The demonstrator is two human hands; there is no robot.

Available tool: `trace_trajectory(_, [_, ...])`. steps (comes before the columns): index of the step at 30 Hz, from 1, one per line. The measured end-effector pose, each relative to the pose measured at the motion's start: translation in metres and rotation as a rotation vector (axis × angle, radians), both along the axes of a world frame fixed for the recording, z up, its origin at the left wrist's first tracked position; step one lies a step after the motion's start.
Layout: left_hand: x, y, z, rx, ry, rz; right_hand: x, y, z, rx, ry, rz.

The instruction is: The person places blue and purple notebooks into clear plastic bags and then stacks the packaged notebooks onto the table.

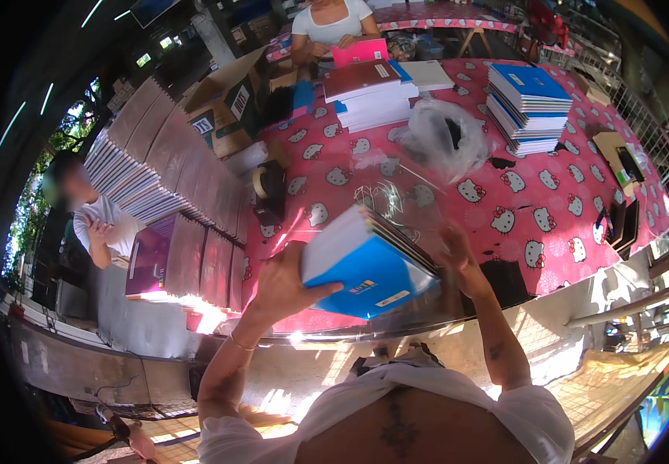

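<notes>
Head view shows the left hand clamped on the near end of a bundle of notebooks, thumb across the blue cover, fingers hidden beneath. That bundle hangs over the table's near edge. Right hand, just beside the bundle's far corner, has its fingers spread on a clear plastic sleeve around that end; whether they pinch it I cannot tell. To do this well, I judge, keep the spines squared and the film taut. Blue glossy covers, white page edges, dark spines fanned slightly. Beyond the bundle lies the pink cat-print tablecloth, then a crumpled bag, then two notebook stacks.
</notes>
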State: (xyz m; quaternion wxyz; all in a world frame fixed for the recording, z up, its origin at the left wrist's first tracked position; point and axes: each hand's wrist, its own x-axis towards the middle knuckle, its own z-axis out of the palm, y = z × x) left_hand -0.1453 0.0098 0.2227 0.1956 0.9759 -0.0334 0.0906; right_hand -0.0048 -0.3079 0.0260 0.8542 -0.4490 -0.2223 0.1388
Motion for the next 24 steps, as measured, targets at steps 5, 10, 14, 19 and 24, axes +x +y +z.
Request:
trace_trajectory(5, [-0.001, 0.056, -0.125, -0.984, 0.15, 0.392, -0.022, 0.067, 0.001, -0.315, 0.391, 0.358])
trace_trajectory(10, [0.042, 0.056, -0.182, -1.421, 0.135, 0.516, 0.06, 0.093, -0.007, -0.563, 0.496, 0.223])
trace_trajectory(14, [0.085, 0.082, -0.203, -0.73, 0.276, 0.589, 0.086, 0.095, 0.018, -0.711, 0.354, 0.246])
trace_trajectory(19, [0.116, 0.072, -0.205, -0.329, 0.445, 0.594, 0.105, 0.089, -0.036, -0.727, 0.452, 0.1])
trace_trajectory(24, [0.11, 0.082, -0.21, -0.405, 0.399, 0.584, 0.11, 0.092, -0.039, -0.925, 0.302, -0.008])
